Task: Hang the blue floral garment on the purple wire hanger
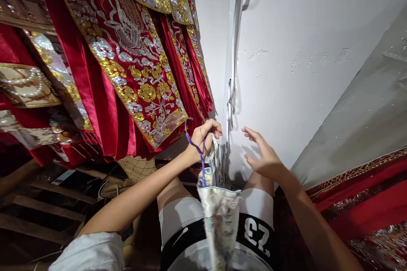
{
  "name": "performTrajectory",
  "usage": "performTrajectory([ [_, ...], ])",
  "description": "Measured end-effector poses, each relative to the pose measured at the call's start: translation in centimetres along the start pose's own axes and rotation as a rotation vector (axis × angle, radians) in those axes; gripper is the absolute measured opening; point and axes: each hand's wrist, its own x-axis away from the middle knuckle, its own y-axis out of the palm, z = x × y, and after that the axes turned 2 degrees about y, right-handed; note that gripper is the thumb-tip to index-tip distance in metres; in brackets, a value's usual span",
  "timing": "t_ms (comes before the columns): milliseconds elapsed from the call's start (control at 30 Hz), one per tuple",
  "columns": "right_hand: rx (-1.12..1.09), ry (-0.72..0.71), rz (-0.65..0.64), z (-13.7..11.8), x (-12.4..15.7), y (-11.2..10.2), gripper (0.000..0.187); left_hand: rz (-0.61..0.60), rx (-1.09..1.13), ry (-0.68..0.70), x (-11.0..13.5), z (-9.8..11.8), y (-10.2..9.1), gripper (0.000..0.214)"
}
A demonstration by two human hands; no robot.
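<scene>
My left hand (205,137) is closed, with its fingers curled round the top of a white patterned garment (221,216). A thin purple wire hanger (192,139) with a bent hook end runs down over this wrist and into the cloth. The garment hangs down between my thighs, its upper edge trimmed in blue. What exactly lies inside the curled fingers is partly hidden. To the right, my right hand (262,156) is raised and apart from the cloth, fingers stretched out and spread, with nothing in it.
Red costumes with gold and silver embroidery (146,89) hang at the left. Ahead is a white wall (286,29) with a vertical metal strip (233,51) along it. Wooden slats (47,203) lie low at the left. More red beaded cloth (369,203) is at the right.
</scene>
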Motion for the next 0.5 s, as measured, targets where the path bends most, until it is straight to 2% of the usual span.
performTrajectory([
  [100,0.24,-0.175,-0.014,1.4,-1.9,3.9,0.103,0.062,0.239,-0.098,-0.8,1.2,0.1,0.008],
  [167,0.316,-0.292,0.028,1.8,-3.2,6.2,0.108,0.039,0.43,-0.14,-1.1,2.4,0.6,0.01],
  [233,0.368,-0.357,0.096,1.7,-4.2,7.5,0.105,-0.018,0.589,-0.141,-1.2,3.5,1.0,0.013],
  [300,0.39,-0.379,0.132,1.3,-4.9,7.6,0.095,-0.055,0.642,-0.086,-1.2,4.0,0.8,0.014],
  [367,0.393,-0.372,0.136,0.5,-5.2,6.6,0.077,-0.052,0.59,-0.023,-1.3,3.5,-0.2,0.025],
  [433,0.403,-0.32,0.161,-0.5,-5.6,5.0,0.062,-0.042,0.52,-0.016,-1.1,1.7,-1.4,0.044],
  [500,0.437,-0.226,0.226,-1.4,-6.4,3.2,0.058,0.083,0.478,-0.097,-0.4,-0.9,-2.4,0.051],
])
